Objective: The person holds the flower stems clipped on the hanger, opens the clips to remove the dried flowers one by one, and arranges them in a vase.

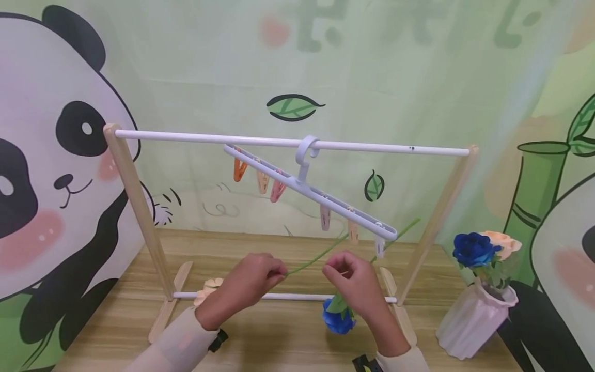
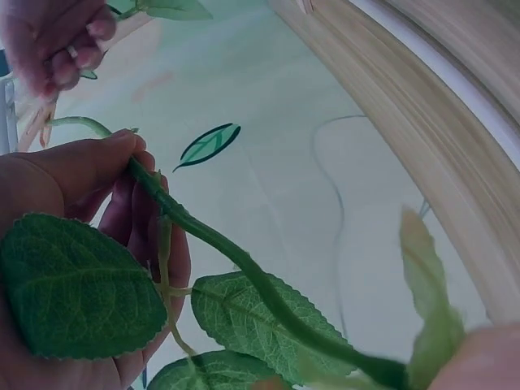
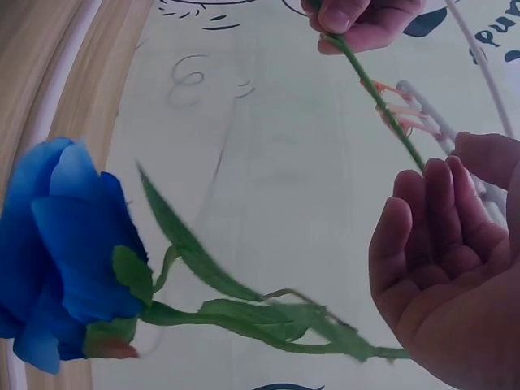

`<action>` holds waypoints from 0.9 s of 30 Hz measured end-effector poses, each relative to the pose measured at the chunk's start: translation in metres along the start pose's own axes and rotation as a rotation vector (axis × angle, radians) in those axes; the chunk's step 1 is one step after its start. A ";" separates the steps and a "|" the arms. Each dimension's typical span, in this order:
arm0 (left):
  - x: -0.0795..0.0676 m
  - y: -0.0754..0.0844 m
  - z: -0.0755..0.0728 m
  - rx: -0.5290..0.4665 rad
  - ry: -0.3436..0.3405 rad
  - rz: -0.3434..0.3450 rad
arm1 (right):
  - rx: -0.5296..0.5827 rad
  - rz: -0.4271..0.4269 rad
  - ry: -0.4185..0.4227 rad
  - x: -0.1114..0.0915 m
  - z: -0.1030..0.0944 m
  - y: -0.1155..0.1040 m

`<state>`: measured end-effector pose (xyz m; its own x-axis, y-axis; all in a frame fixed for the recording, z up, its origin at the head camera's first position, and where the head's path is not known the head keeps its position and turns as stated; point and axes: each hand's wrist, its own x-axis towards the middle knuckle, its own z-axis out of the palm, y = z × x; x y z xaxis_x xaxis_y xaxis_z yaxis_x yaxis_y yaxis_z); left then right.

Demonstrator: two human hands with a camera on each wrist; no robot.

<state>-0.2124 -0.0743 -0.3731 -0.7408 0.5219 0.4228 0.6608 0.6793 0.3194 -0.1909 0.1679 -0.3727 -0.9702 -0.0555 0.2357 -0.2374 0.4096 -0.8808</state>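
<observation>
My left hand pinches the green stem of an artificial peach flower; the bloom shows behind my forearm. That stem slants up to the peach clothespin on a lilac hanger; whether it is clipped I cannot tell. Loosely curled, the fingers of my right hand hold nothing visible beside the stem. A blue rose hangs head down behind this hand, which hides part of its stem; the upper stem end emerges by the white clothespin. The hanger tilts down to the right.
The hanger hooks over the white top rod of a wooden-legged rack. More clothespins, including an orange one, hang along it. At right stands a white vase with a blue rose and a peach one.
</observation>
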 end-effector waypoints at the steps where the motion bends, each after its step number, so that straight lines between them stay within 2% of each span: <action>1: 0.000 0.001 0.000 0.008 -0.003 0.001 | -0.006 -0.031 0.004 -0.001 0.000 -0.001; 6: 0.000 0.008 0.000 0.072 -0.011 0.030 | -0.058 -0.223 0.019 -0.007 0.004 -0.009; 11: 0.000 0.015 -0.003 0.149 -0.022 0.055 | -0.170 -0.470 0.057 -0.011 0.007 -0.013; 15: -0.001 0.019 -0.003 0.206 -0.006 0.096 | -0.263 -0.616 0.096 -0.011 0.012 -0.014; 19: 0.000 0.023 -0.002 0.259 0.027 0.138 | -0.374 -0.672 0.111 -0.010 0.018 -0.013; 27: 0.003 0.034 -0.001 0.376 0.075 0.173 | -0.651 -0.769 0.139 -0.011 0.026 -0.008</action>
<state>-0.1921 -0.0506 -0.3602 -0.6028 0.6149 0.5084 0.6741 0.7334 -0.0878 -0.1798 0.1421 -0.3792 -0.5416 -0.4233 0.7263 -0.6824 0.7259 -0.0858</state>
